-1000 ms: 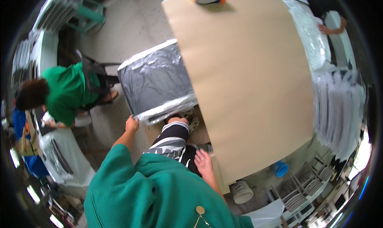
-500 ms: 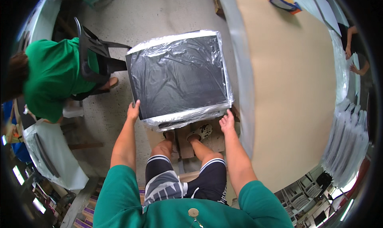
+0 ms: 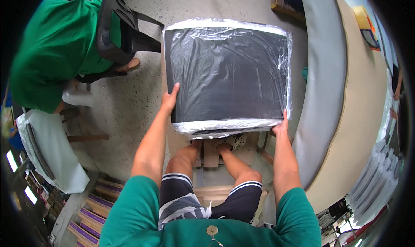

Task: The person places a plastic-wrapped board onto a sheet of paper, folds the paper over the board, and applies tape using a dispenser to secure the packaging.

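Observation:
A large flat black panel (image 3: pixel 227 74) wrapped in clear plastic film lies in front of me, above my knees. My left hand (image 3: pixel 170 99) grips its near left edge, thumb on top. My right hand (image 3: pixel 281 125) holds the near right corner, fingers under the crinkled film. The panel rests level over a stack of similar wrapped panels, whose edges show under its near rim. I sit with both legs under the panel's near edge.
A person in a green shirt (image 3: pixel 47 52) sits at the left beside a black chair (image 3: pixel 119 26). A long brown-topped table (image 3: pixel 361 104) with a grey edge curves along the right. A plastic-wrapped white panel (image 3: pixel 47 147) stands at lower left. Stacked wrapped panels (image 3: pixel 378 182) fill the far right.
One second ago my view was on the table, my right hand near my thigh. Now I face the black panel, which is closer and larger, with both hands holding its near edge.

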Tool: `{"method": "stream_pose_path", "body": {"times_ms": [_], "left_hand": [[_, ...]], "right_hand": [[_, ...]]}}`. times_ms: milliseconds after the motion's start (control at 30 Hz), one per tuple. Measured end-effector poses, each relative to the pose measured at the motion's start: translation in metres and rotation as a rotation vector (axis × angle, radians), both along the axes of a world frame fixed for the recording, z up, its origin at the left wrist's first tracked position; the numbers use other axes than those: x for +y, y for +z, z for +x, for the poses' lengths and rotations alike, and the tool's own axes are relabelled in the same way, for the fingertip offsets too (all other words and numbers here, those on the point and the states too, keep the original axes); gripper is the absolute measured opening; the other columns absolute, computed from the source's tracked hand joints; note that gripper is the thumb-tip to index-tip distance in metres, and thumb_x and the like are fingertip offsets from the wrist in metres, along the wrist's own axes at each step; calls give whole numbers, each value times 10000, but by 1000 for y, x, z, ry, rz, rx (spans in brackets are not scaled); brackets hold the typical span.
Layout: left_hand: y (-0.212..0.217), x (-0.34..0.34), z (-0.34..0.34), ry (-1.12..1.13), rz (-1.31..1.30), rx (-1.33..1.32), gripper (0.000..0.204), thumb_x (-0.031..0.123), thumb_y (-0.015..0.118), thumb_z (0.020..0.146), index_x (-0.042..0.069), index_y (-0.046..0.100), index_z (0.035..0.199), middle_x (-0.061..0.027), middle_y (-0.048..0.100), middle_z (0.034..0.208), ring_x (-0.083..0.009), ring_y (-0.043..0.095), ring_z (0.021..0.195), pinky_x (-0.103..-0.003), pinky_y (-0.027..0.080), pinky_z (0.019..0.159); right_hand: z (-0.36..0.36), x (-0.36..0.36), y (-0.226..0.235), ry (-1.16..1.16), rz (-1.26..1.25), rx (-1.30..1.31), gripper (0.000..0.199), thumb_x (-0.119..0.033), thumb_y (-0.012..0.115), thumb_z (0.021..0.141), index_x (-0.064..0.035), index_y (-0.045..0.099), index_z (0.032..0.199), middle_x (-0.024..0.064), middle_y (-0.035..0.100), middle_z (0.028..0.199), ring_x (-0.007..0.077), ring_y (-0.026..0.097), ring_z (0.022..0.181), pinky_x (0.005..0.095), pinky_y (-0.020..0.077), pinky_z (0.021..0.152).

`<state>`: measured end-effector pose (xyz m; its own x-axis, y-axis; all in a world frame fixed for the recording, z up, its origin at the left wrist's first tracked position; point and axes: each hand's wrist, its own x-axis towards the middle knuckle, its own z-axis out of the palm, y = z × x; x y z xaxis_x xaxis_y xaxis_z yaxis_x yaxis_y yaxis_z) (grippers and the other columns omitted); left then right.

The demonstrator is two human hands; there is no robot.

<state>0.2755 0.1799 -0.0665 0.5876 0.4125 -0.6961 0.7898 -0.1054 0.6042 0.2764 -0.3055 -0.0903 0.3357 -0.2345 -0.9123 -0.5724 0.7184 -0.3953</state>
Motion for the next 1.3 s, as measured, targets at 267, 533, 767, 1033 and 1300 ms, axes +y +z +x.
{"method": "stream_pose_path", "body": {"times_ms": [267, 533, 767, 1033, 1300], "left_hand": [[48, -65, -94, 106, 222, 67, 719, 565, 521, 792, -110, 543, 1039, -278, 576, 1032, -370, 548, 1014, -390, 411, 874], [55, -70, -154, 46, 759, 26, 739, 332, 660, 745, -22, 301, 1286, -246, 290, 1310, -395, 303, 1210, -456, 275, 996], [-37, 34, -42, -381, 10, 331, 859, 696, 373, 767, -5, 395, 1264, -255, 422, 1270, -349, 373, 1220, -448, 215, 1024], [4, 19, -95, -160, -518, 431, 1070, 845, 184, 669, 36, 259, 1366, -151, 322, 1380, -317, 275, 1285, -437, 184, 1059], [119, -41, -149, 187, -865, 252, 996, 803, 286, 699, 62, 266, 1365, -143, 284, 1397, -313, 282, 1278, -456, 216, 1047]], "right_hand": [[-30, 49, 38, 111, 29, -87, 713, -357, 692, 736, -35, 361, 1279, 136, 413, 1278, 298, 429, 1134, 464, 332, 979], [-119, 91, 36, 170, -146, 45, 595, -367, 702, 739, 61, 498, 1099, 110, 554, 992, 206, 537, 875, 352, 449, 778], [-115, 95, 60, 244, -98, 12, 571, -314, 700, 752, 22, 470, 1151, 99, 562, 1006, 212, 551, 898, 350, 456, 779], [-82, 133, 199, 426, -564, -192, 296, -211, 769, 643, 1, 603, 764, 13, 572, 701, 109, 511, 610, 262, 425, 585], [-58, 160, 420, 869, -973, -354, 500, -237, 741, 639, 15, 557, 1030, 174, 628, 864, 241, 619, 764, 333, 476, 701]]}}
